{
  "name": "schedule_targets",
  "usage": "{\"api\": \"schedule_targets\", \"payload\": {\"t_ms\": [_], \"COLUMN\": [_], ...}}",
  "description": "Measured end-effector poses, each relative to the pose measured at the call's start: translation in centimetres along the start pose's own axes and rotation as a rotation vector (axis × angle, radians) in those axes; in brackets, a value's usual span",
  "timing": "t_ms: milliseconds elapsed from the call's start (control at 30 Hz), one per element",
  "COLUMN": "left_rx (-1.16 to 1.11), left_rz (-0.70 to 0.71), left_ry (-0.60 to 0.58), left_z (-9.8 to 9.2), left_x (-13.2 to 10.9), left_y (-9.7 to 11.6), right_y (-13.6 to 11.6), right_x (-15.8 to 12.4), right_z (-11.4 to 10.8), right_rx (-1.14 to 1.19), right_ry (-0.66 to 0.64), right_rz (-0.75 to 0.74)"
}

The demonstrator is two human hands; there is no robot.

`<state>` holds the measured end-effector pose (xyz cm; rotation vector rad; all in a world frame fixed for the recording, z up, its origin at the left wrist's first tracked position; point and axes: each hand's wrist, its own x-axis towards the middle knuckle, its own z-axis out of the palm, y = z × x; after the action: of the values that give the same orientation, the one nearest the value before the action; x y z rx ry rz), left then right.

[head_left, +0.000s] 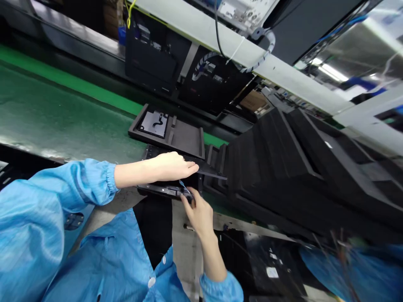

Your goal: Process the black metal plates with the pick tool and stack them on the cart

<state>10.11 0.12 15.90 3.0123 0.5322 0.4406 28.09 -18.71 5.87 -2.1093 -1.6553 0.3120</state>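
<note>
My left hand (176, 166) reaches across a thin dark panel (211, 170) at its near edge. The fingers lie together along that edge, and the thumb is hidden. The panel sits tilted above a black frame-like housing (162, 190) with small screws along its rim. Just below, my right hand (200, 212) has thumb and fingers pinched at the housing's near edge. Between them is a thin strip-like piece with a blue end (182, 183); its exact kind is too small to make out.
Behind the housing lies a dark foam tray (189, 140) with a silver plate-like part (155, 124) in one compartment. Large black foam trays (267, 155) are stacked at the right. A green work surface (63, 113) runs off left. Black machine panels and a white beam (201, 31) stand behind.
</note>
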Motion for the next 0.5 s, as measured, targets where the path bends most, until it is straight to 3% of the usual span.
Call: {"api": "schedule_targets", "payload": {"t_ms": [100, 200, 400, 500], "left_rx": [0.016, 0.033, 0.057, 0.063], "left_rz": [0.096, 0.126, 0.163, 0.154], "left_ry": [-0.037, -0.002, 0.045, 0.019], "left_z": [-0.5, -0.6, 0.7, 0.6], "left_x": [0.4, 0.4, 0.2, 0.3], "left_y": [-0.1, 0.0, -0.4, -0.7], "right_y": [-1.0, -1.2, -0.9, -1.1], "right_x": [5.2, 8.7, 9.4, 9.6], "right_z": [-0.6, -0.9, -1.5, -2.2], "right_rx": [-0.137, -0.276, -0.426, -0.433], "right_ry": [-0.163, -0.273, -0.234, -0.102], "right_rz": [-0.272, -0.447, -0.788, -0.726]}}
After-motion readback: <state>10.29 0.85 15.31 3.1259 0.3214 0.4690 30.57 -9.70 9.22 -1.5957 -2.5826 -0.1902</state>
